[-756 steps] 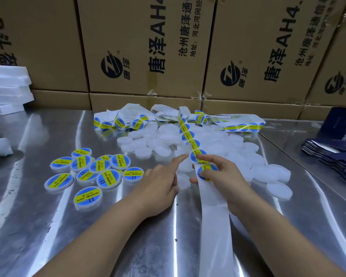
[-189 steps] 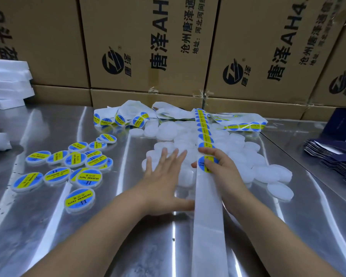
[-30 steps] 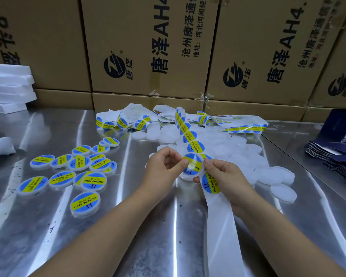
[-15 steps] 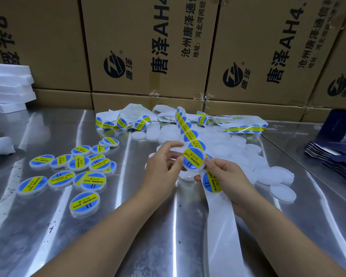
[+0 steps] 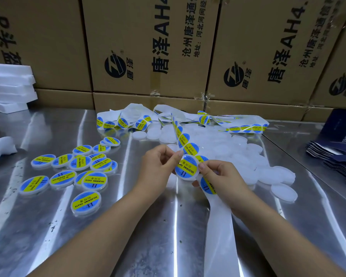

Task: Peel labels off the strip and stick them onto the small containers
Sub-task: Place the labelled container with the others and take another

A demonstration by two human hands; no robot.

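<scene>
Noting: I am seeing 1 small container [image 5: 190,178] being held up over the desk [image 5: 168,236] middle, probably so its label [image 5: 187,166] can be smoothed. Left hand [image 5: 158,166] fingers [image 5: 175,156] are pinching its rim. Right hand [image 5: 224,176] is pinching container and strip [image 5: 220,226] together, keeping the next label within reach. Finished containers [image 5: 94,180] are lying toward the left edge.

A labelled round container [image 5: 186,167] is tilting above the desk's [image 5: 148,246] middle. The white label strip [image 5: 220,226] is running from near edge toward far edge; blank containers [image 5: 238,148] are lying centre-right, labelled ones [image 5: 78,168] left.
</scene>
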